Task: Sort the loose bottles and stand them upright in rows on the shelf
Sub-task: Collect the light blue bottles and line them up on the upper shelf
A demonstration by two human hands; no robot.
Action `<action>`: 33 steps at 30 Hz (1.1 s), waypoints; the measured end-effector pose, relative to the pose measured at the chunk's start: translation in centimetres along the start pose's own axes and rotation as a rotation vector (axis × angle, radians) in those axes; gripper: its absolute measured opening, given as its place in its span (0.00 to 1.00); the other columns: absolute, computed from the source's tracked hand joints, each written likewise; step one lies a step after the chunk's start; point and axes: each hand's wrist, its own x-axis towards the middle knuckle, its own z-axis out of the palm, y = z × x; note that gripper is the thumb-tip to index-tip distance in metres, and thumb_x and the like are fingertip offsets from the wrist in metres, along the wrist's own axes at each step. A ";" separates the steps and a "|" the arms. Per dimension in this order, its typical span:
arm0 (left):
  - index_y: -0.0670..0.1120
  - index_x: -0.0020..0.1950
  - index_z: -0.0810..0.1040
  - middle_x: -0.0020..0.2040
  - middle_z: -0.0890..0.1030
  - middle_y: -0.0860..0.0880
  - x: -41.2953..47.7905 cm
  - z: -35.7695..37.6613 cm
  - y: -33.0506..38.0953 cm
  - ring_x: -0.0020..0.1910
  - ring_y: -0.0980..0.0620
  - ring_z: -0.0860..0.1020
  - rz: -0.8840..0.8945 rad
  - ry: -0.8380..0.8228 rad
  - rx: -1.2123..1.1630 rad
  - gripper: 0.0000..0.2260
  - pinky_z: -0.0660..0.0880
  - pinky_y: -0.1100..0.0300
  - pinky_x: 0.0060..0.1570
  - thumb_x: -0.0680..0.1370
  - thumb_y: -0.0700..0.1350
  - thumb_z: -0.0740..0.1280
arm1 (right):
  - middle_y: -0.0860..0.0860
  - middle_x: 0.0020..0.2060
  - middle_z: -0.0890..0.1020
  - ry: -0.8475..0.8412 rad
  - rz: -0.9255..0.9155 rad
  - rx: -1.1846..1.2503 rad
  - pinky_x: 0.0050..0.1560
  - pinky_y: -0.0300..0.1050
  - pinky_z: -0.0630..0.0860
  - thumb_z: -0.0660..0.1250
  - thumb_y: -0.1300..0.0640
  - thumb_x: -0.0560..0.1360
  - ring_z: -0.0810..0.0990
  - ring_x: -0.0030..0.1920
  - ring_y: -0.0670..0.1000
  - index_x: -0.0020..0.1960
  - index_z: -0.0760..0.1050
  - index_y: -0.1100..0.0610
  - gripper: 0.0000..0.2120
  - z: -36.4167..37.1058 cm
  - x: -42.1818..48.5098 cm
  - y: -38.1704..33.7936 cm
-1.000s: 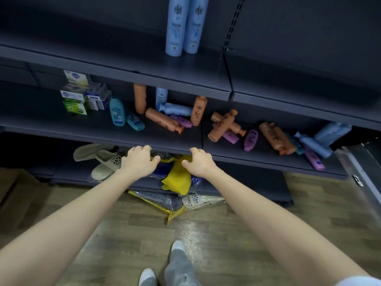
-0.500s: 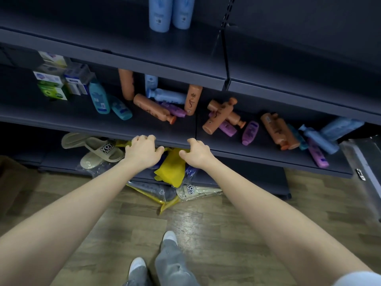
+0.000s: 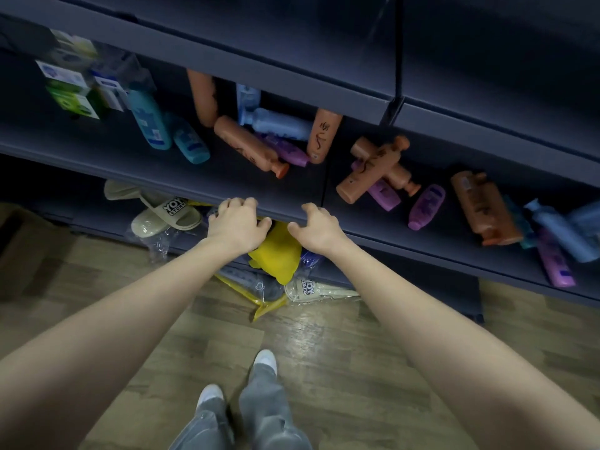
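Bottles (image 3: 250, 146) lie loose while both hands (image 3: 238, 222) (image 3: 319, 227) grip the shelf (image 3: 162, 177) edge.

Wood-plank floor (image 3: 357, 352) — glossy sheen, dim light.

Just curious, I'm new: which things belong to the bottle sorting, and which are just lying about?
Job: orange plastic bottles, purple bottles, pale blue bottles, teal bottles, dark shelf.
Lying about: beige rubber slippers, yellow plastic bag, small card boxes.

Centre frame: left hand (image 3: 238, 222) and right hand (image 3: 319, 227) grip the shelf (image 3: 97, 147) front lip. Above them, bottles (image 3: 246, 146) lie toppled and mixed, few upright.
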 end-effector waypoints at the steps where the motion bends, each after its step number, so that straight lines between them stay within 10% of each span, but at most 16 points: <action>1: 0.44 0.69 0.67 0.68 0.69 0.41 0.5 0.1 0.1 0.70 0.40 0.62 -0.007 0.003 -0.004 0.22 0.63 0.46 0.65 0.79 0.54 0.59 | 0.60 0.71 0.64 -0.004 -0.006 -0.004 0.68 0.53 0.63 0.60 0.48 0.78 0.61 0.70 0.63 0.74 0.59 0.58 0.28 0.0 0.5 0.2; 33: 0.44 0.71 0.65 0.68 0.68 0.41 15.5 4.4 -4.5 0.69 0.40 0.63 0.026 0.086 -0.055 0.23 0.65 0.45 0.63 0.79 0.52 0.61 | 0.56 0.64 0.73 0.137 -0.158 -0.030 0.65 0.49 0.66 0.63 0.52 0.78 0.70 0.65 0.58 0.68 0.66 0.58 0.21 3.4 17.3 -2.0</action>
